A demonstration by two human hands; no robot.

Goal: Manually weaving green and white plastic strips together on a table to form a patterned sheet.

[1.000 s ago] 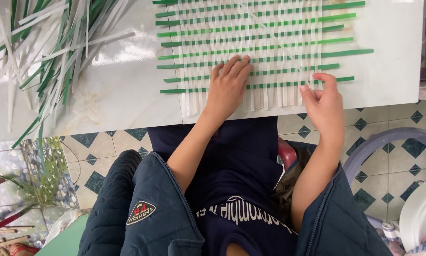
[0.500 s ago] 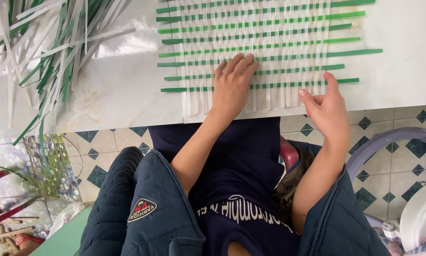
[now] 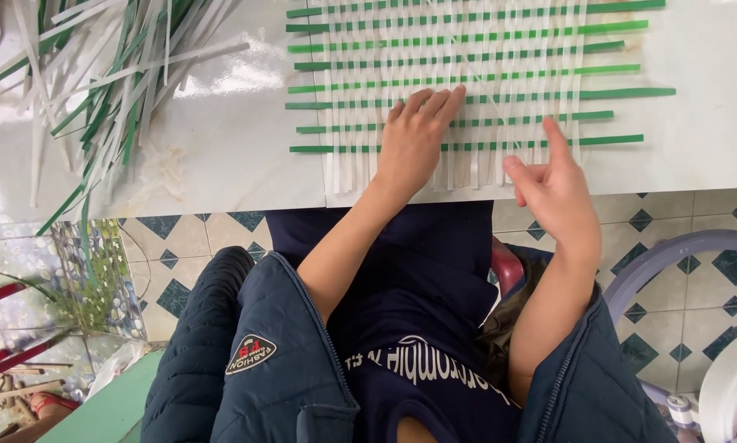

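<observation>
A left hand (image 3: 414, 139) is pressing flat, fingers together, on a green-and-white woven strip mat (image 3: 467, 82) lying on the white table (image 3: 221, 139); the right hand (image 3: 553, 184), fingers loosely spread, is touching its near fringe.

One woven mat (image 3: 467, 74), nine green cross strips; one loose strip pile (image 3: 89, 90); two hands.

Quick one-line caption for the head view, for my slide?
Left hand pressed flat on a green-and-white woven strip mat on a white table; right hand at its near edge, loose strips alongside.
</observation>
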